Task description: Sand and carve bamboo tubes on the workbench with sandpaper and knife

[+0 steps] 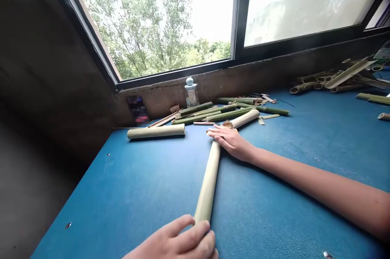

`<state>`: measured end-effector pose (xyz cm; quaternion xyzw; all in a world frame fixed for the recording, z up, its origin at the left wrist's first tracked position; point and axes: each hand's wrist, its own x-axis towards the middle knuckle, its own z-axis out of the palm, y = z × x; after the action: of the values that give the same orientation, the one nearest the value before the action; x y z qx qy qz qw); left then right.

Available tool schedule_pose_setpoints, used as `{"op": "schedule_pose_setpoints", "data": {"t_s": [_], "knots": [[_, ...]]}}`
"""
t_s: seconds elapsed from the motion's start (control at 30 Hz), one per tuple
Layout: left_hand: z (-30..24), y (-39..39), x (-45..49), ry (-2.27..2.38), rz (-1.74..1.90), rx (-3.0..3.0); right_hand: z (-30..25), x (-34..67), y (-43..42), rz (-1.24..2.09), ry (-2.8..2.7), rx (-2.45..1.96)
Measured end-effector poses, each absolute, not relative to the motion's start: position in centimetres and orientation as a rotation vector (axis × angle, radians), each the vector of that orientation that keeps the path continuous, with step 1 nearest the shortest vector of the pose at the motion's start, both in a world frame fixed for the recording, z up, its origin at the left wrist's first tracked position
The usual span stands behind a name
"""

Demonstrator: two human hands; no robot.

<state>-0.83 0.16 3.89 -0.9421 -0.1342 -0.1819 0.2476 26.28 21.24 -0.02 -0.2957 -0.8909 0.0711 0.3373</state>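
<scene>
While the left hand (173, 240) curls its fingers firmly around the near end of a long bamboo tube (208, 182), the right hand (230, 139) lies flat and open across that tube's far end, where a second tube (245, 118) meets it. Both tubes rest on the blue counter (122, 194). Just beyond, a thick cut tube (156, 131) lies beside a heap of green bamboo strips (210, 115), and a bottle (191, 94) stands on the ledge (243, 80) beneath the window (152, 19). More bamboo pieces (332, 78) are piled farther right along the wall.
</scene>
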Motion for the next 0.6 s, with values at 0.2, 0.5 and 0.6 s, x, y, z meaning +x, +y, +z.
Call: {"op": "schedule_pose_setpoints", "data": {"t_s": [0.2, 0.5, 0.6], "knots": [[4.0, 3.7, -3.8, -1.070, -0.579, -2.325, 0.8, 26.1, 18.4, 0.131, -2.363, -0.539], [8.3, 15.7, -14.8, -1.636, -0.035, -2.085, 1.1, 25.7, 18.6, 0.198, -2.472, -0.502], [7.9, 20.0, -15.2, -1.705, 0.052, -2.137, 1.3, 25.6, 18.4, 0.210, -2.518, -0.503]]}}
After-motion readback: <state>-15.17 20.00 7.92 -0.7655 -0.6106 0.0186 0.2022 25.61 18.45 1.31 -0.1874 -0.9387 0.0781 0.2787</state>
